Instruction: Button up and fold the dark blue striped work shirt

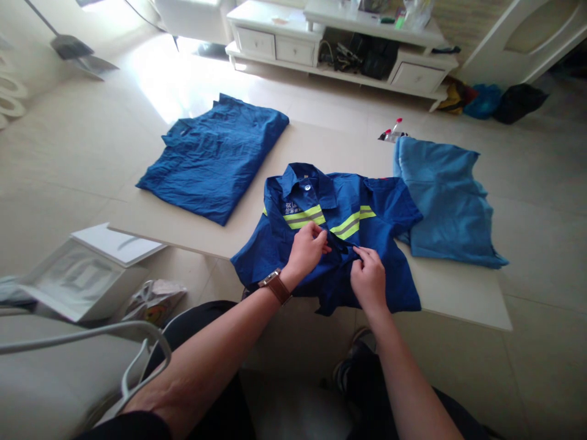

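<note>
A dark blue work shirt with yellow-and-grey reflective stripes lies front up, collar away from me, with its top button done up. My left hand, with a brown-strapped watch on the wrist, is closed in a pinch at the front opening below the chest stripe. Just to its right, my right hand pinches the other front edge of the shirt, lifting the cloth slightly between the hands. Whether a button is between the left fingers is too small to tell. The shirt's lower hem hangs over the table's near edge.
Folded blue cloth lies at the left of the pale table; lighter blue folded cloth lies at the right, touching the shirt's sleeve. Red-capped bottles stand behind it. A white box is on the floor at left; a white cabinet stands behind.
</note>
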A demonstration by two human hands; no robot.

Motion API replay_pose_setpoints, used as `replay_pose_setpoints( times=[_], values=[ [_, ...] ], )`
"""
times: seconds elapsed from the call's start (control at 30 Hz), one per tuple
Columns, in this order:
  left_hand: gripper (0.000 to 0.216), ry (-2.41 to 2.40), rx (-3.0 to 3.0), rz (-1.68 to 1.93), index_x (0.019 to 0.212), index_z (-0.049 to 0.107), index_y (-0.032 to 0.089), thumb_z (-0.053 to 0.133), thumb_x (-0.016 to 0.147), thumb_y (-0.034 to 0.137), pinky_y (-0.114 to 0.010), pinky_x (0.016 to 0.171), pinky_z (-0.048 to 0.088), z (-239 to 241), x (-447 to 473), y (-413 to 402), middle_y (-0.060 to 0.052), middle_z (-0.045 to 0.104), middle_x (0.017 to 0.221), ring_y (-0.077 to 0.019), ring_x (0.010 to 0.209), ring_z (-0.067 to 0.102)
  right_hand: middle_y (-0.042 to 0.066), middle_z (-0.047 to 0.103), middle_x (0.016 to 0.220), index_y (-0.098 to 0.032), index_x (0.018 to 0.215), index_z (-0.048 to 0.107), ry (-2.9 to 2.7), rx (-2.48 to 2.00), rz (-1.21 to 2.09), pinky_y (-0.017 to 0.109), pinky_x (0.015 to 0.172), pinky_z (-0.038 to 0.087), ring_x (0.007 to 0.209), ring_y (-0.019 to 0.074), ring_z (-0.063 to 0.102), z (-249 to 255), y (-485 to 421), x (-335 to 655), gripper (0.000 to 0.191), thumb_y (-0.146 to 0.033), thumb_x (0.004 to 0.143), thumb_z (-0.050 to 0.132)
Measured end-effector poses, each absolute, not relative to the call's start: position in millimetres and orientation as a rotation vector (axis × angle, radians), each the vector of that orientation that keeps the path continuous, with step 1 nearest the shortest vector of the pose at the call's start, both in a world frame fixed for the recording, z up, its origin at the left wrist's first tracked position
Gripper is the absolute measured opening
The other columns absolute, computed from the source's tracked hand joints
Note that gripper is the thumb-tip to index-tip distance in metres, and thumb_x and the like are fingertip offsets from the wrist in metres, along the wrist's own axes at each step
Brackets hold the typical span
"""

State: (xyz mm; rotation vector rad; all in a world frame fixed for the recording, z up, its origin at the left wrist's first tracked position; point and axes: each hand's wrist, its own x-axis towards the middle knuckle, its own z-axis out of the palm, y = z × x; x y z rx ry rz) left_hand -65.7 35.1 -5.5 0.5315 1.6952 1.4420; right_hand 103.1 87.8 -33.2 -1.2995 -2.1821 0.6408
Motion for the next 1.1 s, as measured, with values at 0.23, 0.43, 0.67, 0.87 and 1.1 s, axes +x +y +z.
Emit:
replay_pose_setpoints(
  times=[0.23, 0.43, 0.67, 0.87, 1.1],
  values=[
    [0.015, 1.952, 0.953, 1.093, 0.071, 0.052, 0.02, 0.058, 0.083, 0.014, -0.021, 0.057, 0.04, -0.5, -66.5, 27.4, 0.003, 0.06, 0.062, -0.0114, 0.059, 0.059, 0.014, 0.071, 0.111, -0.016, 0.097, 0.078, -2.389, -1.521, 0.514, 0.043, 0.093, 0.052, 0.106, 0.031, 0.064, -28.0, 88.3, 107.1, 0.028, -0.041, 0.089, 0.066],
    [0.014, 1.994, 1.069, 0.896, 0.069, 0.053, 0.02, 0.059, 0.08, 0.015, -0.024, 0.059, 0.036, 2.0, -62.4, 23.6, 0.001, 0.061, 0.065, -0.0131, 0.062, 0.056, 0.012, 0.068, 0.131, -0.019, 0.113, 0.078, -2.586, -1.356, 0.358, 0.044, 0.096, 0.05, 0.117, 0.0322, 0.058, -33.1, 86.3, 109.8, 0.035, -0.014, 0.084, 0.06],
    [0.013, 2.01, 1.128, 0.898, 0.068, 0.055, 0.02, 0.061, 0.079, 0.015, -0.025, 0.059, 0.033, 1.7, -62.6, 21.0, 0.001, 0.061, 0.065, -0.0129, 0.061, 0.052, 0.012, 0.072, 0.103, -0.019, 0.075, 0.073, -2.287, -1.356, 0.63, 0.042, 0.089, 0.049, 0.1, 0.0288, 0.062, -38.9, 91.0, 108.9, 0.02, -0.031, 0.087, 0.062],
    [0.015, 1.951, 1.209, 0.974, 0.071, 0.062, 0.018, 0.062, 0.085, 0.012, -0.024, 0.061, 0.035, -0.6, -63.5, 21.9, 0.001, 0.062, 0.066, -0.0121, 0.062, 0.052, 0.002, 0.066, 0.069, -0.018, 0.076, 0.073, -1.504, -1.507, 1.272, 0.033, 0.072, 0.046, 0.07, 0.019, 0.058, -40.9, 101.3, 106.0, 0.035, -0.053, 0.071, 0.079],
    [0.013, 1.895, 1.288, 1.04, 0.075, 0.066, 0.016, 0.068, 0.088, 0.015, -0.025, 0.063, 0.035, -2.1, -64.4, 22.1, 0.002, 0.063, 0.067, -0.0121, 0.064, 0.053, 0.003, 0.069, 0.085, -0.018, 0.073, 0.076, -1.363, -1.389, 1.338, 0.034, 0.092, 0.045, 0.089, 0.019, 0.063, -38.0, 99.2, 102.1, 0.032, -0.046, 0.063, 0.087]
  ],
)
